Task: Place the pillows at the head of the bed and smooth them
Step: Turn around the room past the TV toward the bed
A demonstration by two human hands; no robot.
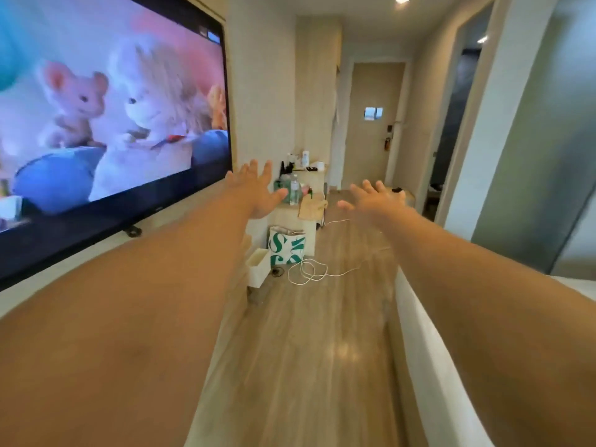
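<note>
Both arms are reaching straight out over the wooden floor (309,333), away from the bed (429,359), whose white edge is showing only along the lower right of the view. The left hand (258,191) is spreading wide, palm forward and fingers fanned, holding nothing. The right hand (374,201) is likewise spreading open and empty, slightly blurred. The two hands are hanging well apart in the air, touching nothing.

No pillow is showing anywhere in view, so where the pillows are lying cannot be told from here; the head of the bed is also out of sight. Judging from that, the placing step is not in hand yet: this is looking like the opening of the task, before any pillow is being gripped.

Ahead, a television (106,124) is playing a cartoon on the left wall, and a low worktop (306,208) past it is carrying bottles and small clutter. A green-and-white bag (287,246) is standing on the floor against it, beside a loose white cable (309,269).

The next move is probably calling for a turn toward the bed on the right, finding the pillows, and closing both hands on one.
</note>
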